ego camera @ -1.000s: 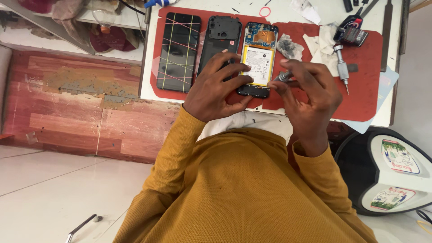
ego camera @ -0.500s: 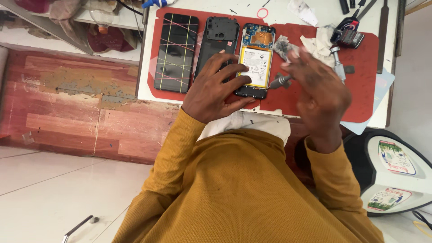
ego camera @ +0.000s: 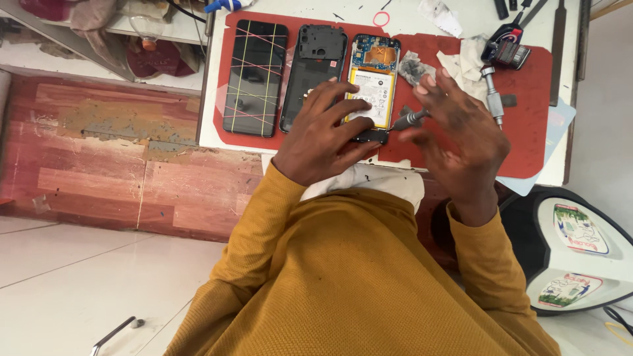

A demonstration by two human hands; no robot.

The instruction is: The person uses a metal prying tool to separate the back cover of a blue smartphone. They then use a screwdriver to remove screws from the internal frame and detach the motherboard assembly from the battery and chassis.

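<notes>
An opened phone [ego camera: 373, 86] with a white battery and blue circuit board lies on a red mat [ego camera: 527, 118]. My left hand [ego camera: 323, 135] presses down on the phone's lower half, fingers over the battery. My right hand [ego camera: 461, 132] is just right of the phone. It pinches a small grey screwdriver [ego camera: 410, 119] between thumb and forefinger while the other fingers fan out. The screwdriver's tip points at the phone's bottom edge. Both arms wear mustard-yellow sleeves.
Left of the opened phone lie a black back frame [ego camera: 313, 72] and a dark screen [ego camera: 255, 76] crossed by coloured lines. Another screwdriver [ego camera: 492, 95], crumpled tissue [ego camera: 415, 66], white cloths [ego camera: 461, 62] and a black tool [ego camera: 504, 49] sit on the mat's right. A black-and-white machine [ego camera: 573, 250] stands lower right.
My right hand's fingers have spread out from a curled grip and the hand has shifted a little, still pinching the screwdriver. My left hand stays on the phone.
</notes>
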